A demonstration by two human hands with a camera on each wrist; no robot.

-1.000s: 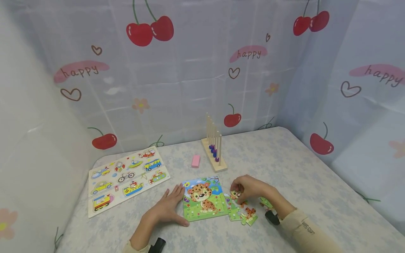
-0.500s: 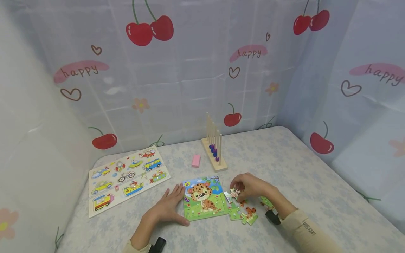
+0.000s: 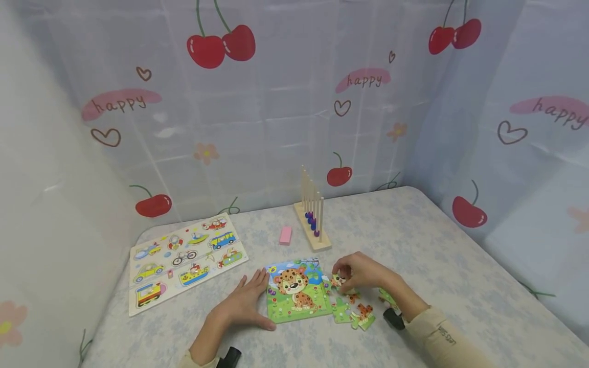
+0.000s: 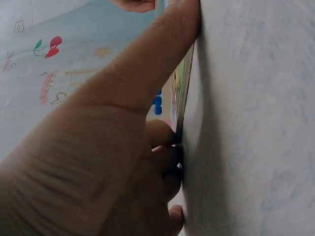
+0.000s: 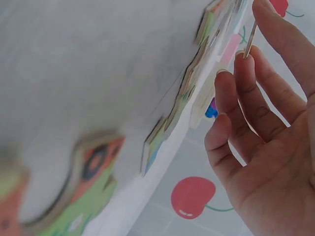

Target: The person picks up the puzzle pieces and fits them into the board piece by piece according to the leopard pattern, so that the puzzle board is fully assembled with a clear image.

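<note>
left hand (image 3: 244, 301) is lying spread, its fingers at the left edge of the leopard board (image 3: 299, 291) and its thumb by the near left corner, seemingly steadying it. right hand (image 3: 363, 271) is hovering just right of that board, over loose pieces (image 3: 364, 314) that are lying jumbled on the table (image 3: 442, 245); at least one more is showing farther right, by the wrist. thumb and fingers are pinching a small piece (image 3: 338, 280), which the right wrist view is showing edge-on, seemingly off the table. the step in hand seems to be handling the pieces one at a time; the next move is probably calling for turning this one to suit its neighbours and lowering it without nudging them.

as for edges, the table is offering its widest open room beyond and right of the right hand, its right rim lying well apart. the vehicle board (image 3: 171, 286) is filling the far left, its near edge sitting apart from the left hand. the rack (image 3: 323, 243) is rising behind the leopard board, its rods likely hindering a low sweep that way. the pink block (image 3: 285, 235) is lying just left of the rack.
</note>
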